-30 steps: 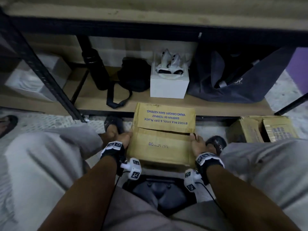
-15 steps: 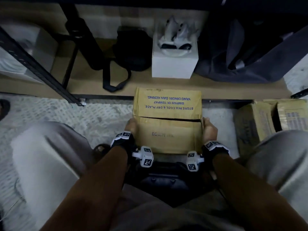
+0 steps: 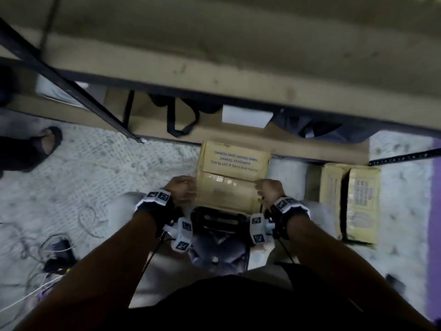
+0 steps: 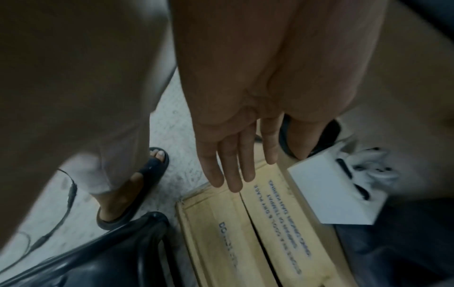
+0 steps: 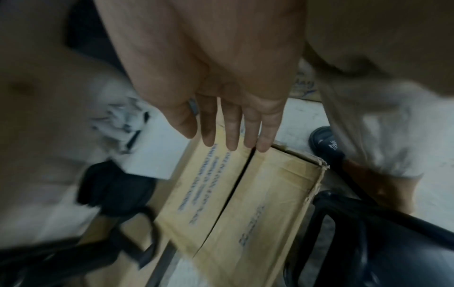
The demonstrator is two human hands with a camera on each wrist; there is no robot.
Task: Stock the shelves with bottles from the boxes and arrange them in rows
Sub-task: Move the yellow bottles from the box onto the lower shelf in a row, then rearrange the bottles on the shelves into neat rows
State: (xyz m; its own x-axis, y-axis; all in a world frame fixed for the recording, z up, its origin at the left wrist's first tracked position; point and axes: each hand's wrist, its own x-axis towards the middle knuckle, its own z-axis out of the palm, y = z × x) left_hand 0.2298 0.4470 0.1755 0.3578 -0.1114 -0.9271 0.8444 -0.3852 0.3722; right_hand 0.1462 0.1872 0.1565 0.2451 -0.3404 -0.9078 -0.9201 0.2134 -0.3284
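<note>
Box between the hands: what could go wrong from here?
The box has its flaps shut, so no bottles show; lifted by its sides, the bottom could sag. The left hand and right hand are open at its sides. The chair crowds its near edge. Cables could snag a foot.

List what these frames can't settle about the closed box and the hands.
- Closed box contents: both flaps shut in every view; no bottles seen.
- Near-flap print: blurred, unreadable.
- Left hand, right hand: contact with the box unclear in the blurred head view; wrist views show straight fingers above it.
- Lower shelf: cut off by the upper board.
</note>
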